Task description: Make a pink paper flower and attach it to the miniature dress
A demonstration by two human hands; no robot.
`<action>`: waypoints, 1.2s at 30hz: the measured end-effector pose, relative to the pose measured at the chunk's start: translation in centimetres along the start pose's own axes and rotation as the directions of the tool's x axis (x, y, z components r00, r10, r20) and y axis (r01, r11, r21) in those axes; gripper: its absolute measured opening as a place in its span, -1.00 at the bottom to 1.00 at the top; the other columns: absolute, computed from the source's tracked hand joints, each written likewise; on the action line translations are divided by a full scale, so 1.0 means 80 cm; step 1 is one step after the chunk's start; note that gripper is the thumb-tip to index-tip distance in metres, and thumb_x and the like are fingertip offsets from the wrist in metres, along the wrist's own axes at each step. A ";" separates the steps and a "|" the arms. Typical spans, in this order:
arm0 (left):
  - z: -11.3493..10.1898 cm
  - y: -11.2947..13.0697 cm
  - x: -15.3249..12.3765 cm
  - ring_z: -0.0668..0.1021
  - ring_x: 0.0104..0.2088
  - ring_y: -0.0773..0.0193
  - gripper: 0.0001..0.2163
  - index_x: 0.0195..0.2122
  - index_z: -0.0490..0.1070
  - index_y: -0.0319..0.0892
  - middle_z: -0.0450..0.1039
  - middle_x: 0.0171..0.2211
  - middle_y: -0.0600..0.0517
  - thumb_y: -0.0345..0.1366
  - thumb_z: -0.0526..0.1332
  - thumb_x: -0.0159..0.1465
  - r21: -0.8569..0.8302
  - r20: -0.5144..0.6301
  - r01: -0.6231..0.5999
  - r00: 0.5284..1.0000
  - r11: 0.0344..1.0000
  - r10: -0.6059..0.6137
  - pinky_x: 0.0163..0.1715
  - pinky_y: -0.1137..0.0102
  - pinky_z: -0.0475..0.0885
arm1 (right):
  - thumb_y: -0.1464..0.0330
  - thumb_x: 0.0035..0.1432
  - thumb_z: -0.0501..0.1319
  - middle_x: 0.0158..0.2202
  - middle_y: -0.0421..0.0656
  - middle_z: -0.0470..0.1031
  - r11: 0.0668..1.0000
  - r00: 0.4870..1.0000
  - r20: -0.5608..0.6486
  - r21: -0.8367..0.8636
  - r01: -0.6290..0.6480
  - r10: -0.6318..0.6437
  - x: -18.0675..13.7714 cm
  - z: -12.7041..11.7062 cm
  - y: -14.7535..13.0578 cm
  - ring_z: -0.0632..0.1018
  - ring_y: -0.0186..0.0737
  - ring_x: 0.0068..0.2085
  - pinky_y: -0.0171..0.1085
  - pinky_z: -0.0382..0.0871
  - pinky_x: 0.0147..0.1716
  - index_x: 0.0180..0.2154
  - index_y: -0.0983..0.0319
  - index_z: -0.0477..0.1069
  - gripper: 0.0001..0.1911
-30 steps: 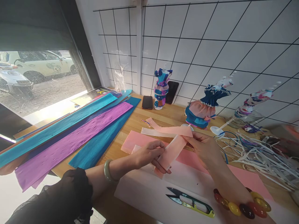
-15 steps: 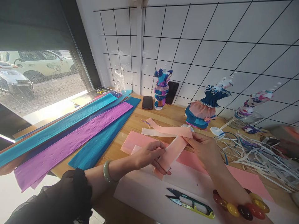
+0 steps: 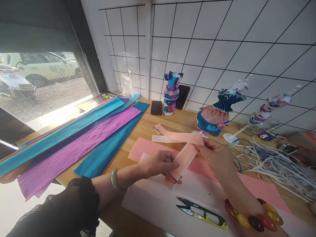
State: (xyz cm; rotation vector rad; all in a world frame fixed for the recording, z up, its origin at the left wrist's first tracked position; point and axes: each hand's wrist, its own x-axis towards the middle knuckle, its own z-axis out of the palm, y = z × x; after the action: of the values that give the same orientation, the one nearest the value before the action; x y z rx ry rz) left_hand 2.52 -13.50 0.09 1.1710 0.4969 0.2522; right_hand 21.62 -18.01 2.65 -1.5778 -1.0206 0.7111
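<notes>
A pale pink crepe paper strip [image 3: 183,158] runs between my two hands, folded over near its upper end, with two loose tails lying to the left. My left hand [image 3: 161,165] pinches its lower part, thumb on top and fingers beneath. At the fold, my right hand [image 3: 214,152] grips the strip; some of its fingertips are hidden behind the paper. Under both hands lie pink crepe sheets [image 3: 143,148] and a pale sheet [image 3: 150,204]. A pair of thread snips [image 3: 201,213] with yellow-green trim rests on the pale sheet, below my hands.
Purple [image 3: 81,148] and blue crepe strips [image 3: 116,138] cover the left side. At the back stand a phone [image 3: 156,107] lying flat and a small dressed mannequin [image 3: 171,92]. Another dressed mannequin [image 3: 217,113] leans at right, near tangled white strips [image 3: 274,164].
My left thumb has slid slightly along the strip and now lies flatter on it. My right hand keeps its hold at the fold. The whole view has shifted a little.
</notes>
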 end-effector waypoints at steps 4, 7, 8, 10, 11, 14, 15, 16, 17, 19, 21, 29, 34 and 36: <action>-0.003 -0.002 0.000 0.60 -0.44 0.14 -0.72 -0.38 0.21 -0.24 0.49 -0.49 -0.05 -0.15 0.25 0.11 -0.045 0.046 0.005 0.999 0.999 -0.003 -0.49 0.37 0.48 | 0.24 -0.10 0.28 -0.39 -0.21 0.52 1.000 1.000 -0.007 0.029 0.003 -0.003 0.001 0.002 0.004 0.49 -0.24 -0.37 -0.29 0.46 -0.41 -0.28 0.17 0.55 -0.72; -0.005 -0.006 0.003 0.60 -0.44 0.14 -0.74 -0.36 0.22 -0.23 0.50 -0.46 -0.07 -0.16 0.24 0.12 -0.064 0.063 0.008 0.998 0.998 -0.004 -0.49 0.37 0.47 | 0.24 -0.11 0.30 -0.36 -0.20 0.53 0.993 1.000 0.013 0.110 -0.028 0.027 0.002 0.005 0.004 0.50 -0.24 -0.36 -0.26 0.47 -0.37 -0.21 0.19 0.51 -0.65; -0.006 -0.008 0.003 0.60 -0.44 0.14 -0.74 -0.36 0.23 -0.23 0.51 -0.45 -0.08 -0.17 0.24 0.12 -0.066 0.053 0.007 0.999 0.998 -0.003 -0.51 0.39 0.47 | 0.23 -0.11 0.31 -0.36 -0.19 0.52 0.987 0.998 0.028 0.151 -0.061 0.057 0.002 0.006 0.002 0.51 -0.23 -0.35 -0.25 0.48 -0.36 -0.14 0.20 0.47 -0.58; -0.008 -0.009 0.006 0.60 -0.44 0.15 -0.75 -0.35 0.24 -0.24 0.51 -0.44 -0.08 -0.17 0.24 0.12 -0.079 0.022 -0.002 1.000 0.997 0.004 -0.52 0.43 0.46 | 0.20 -0.09 0.30 -0.36 -0.17 0.53 0.964 0.986 0.088 0.214 -0.159 0.143 -0.001 0.009 -0.002 0.53 -0.19 -0.34 -0.22 0.49 -0.33 0.06 0.22 0.30 -0.37; -0.009 -0.009 0.007 0.60 -0.43 0.16 -0.75 -0.34 0.25 -0.24 0.51 -0.45 -0.07 -0.18 0.24 0.12 -0.093 0.002 -0.009 1.000 0.996 0.009 -0.51 0.44 0.46 | 0.18 -0.07 0.29 -0.36 -0.16 0.53 0.949 0.973 0.132 0.228 -0.216 0.190 -0.002 0.010 -0.004 0.54 -0.17 -0.33 -0.20 0.49 -0.32 0.15 0.21 0.17 -0.26; -0.010 -0.007 0.010 0.60 -0.42 0.17 -0.76 -0.35 0.27 -0.25 0.50 -0.48 -0.04 -0.20 0.25 0.11 -0.136 -0.070 -0.026 0.997 0.990 0.016 -0.46 0.43 0.47 | 0.15 -0.01 0.25 -0.36 -0.17 0.54 0.922 0.926 0.254 0.198 -0.333 0.280 -0.009 0.015 -0.009 0.56 -0.17 -0.33 -0.18 0.48 -0.29 0.27 0.16 -0.17 -0.09; -0.010 -0.006 0.010 0.60 -0.42 0.17 -0.76 -0.35 0.28 -0.25 0.49 -0.49 -0.03 -0.20 0.26 0.10 -0.140 -0.092 -0.030 0.996 0.990 0.017 -0.45 0.42 0.47 | 0.15 0.01 0.25 -0.36 -0.18 0.55 0.921 0.913 0.287 0.176 -0.347 0.289 -0.011 0.017 -0.010 0.57 -0.18 -0.34 -0.18 0.47 -0.27 0.27 0.16 -0.22 -0.08; -0.010 -0.006 0.011 0.60 -0.42 0.17 -0.76 -0.35 0.28 -0.26 0.49 -0.49 -0.03 -0.20 0.26 0.10 -0.139 -0.110 -0.036 0.994 0.990 0.021 -0.45 0.42 0.47 | 0.15 0.02 0.24 -0.38 -0.19 0.55 0.926 0.905 0.317 0.155 -0.344 0.284 -0.013 0.020 -0.009 0.57 -0.19 -0.36 -0.17 0.46 -0.25 0.27 0.16 -0.25 -0.07; -0.009 -0.006 0.011 0.60 -0.43 0.18 -0.75 -0.34 0.29 -0.26 0.48 -0.48 -0.03 -0.19 0.26 0.10 -0.133 -0.121 -0.043 0.992 0.990 0.027 -0.46 0.42 0.47 | 0.16 0.02 0.23 -0.41 -0.21 0.54 0.934 0.900 0.344 0.138 -0.330 0.267 -0.015 0.023 -0.008 0.56 -0.20 -0.37 -0.16 0.46 -0.25 0.27 0.18 -0.25 -0.07; -0.008 -0.007 0.012 0.60 -0.44 0.18 -0.74 -0.34 0.29 -0.26 0.48 -0.48 -0.03 -0.17 0.25 0.10 -0.118 -0.126 -0.056 0.991 0.991 0.041 -0.48 0.42 0.47 | 0.17 0.02 0.22 -0.47 -0.23 0.52 0.955 0.901 0.378 0.110 -0.274 0.215 -0.019 0.029 -0.006 0.56 -0.18 -0.40 -0.15 0.44 -0.29 0.27 0.20 -0.23 -0.09; -0.006 -0.008 0.011 0.60 -0.44 0.17 -0.72 -0.34 0.27 -0.25 0.48 -0.47 -0.04 -0.15 0.25 0.10 -0.110 -0.114 -0.059 0.992 0.992 0.046 -0.50 0.42 0.46 | 0.20 0.01 0.22 -0.52 -0.26 0.49 0.981 0.929 0.332 0.044 -0.187 0.162 -0.021 0.034 -0.004 0.53 -0.19 -0.45 -0.21 0.42 -0.41 0.25 0.21 -0.13 -0.15; -0.004 -0.006 0.006 0.59 -0.46 0.17 -0.66 -0.29 0.25 -0.23 0.50 -0.46 -0.06 -0.15 0.29 0.04 -0.032 -0.030 -0.009 1.000 0.999 0.008 -0.65 0.51 0.36 | 0.23 0.00 0.20 -0.62 -0.32 0.39 0.989 0.995 0.081 -0.135 -0.053 0.064 -0.016 0.028 -0.002 0.44 -0.27 -0.50 -0.32 0.31 -0.48 0.17 0.22 0.14 -0.32; -0.007 -0.007 0.005 0.57 -0.51 0.20 -0.68 -0.28 0.22 -0.22 0.50 -0.40 -0.09 -0.19 0.29 0.05 0.011 0.027 0.010 1.000 1.000 -0.010 -0.70 0.56 0.27 | 0.19 -0.03 0.23 -0.50 -0.27 0.49 0.995 0.997 0.035 -0.074 -0.068 0.070 -0.004 0.017 0.003 0.47 -0.26 -0.42 -0.28 0.36 -0.38 0.18 0.17 0.13 -0.28; -0.008 -0.006 0.005 0.56 -0.52 0.23 -0.69 -0.29 0.21 -0.21 0.51 -0.38 -0.09 -0.20 0.28 0.06 0.029 0.034 0.014 0.999 0.999 -0.015 -0.72 0.57 0.23 | 0.18 -0.06 0.25 -0.46 -0.24 0.50 0.995 0.997 0.023 -0.066 -0.069 0.070 -0.001 0.015 0.005 0.49 -0.23 -0.39 -0.25 0.38 -0.34 0.17 0.17 0.15 -0.27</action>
State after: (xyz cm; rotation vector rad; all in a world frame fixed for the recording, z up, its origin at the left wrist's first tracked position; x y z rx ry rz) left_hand 2.54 -12.99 -0.67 1.1977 0.4799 0.2125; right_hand 20.65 -17.53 1.98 -1.6708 -1.0206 0.7541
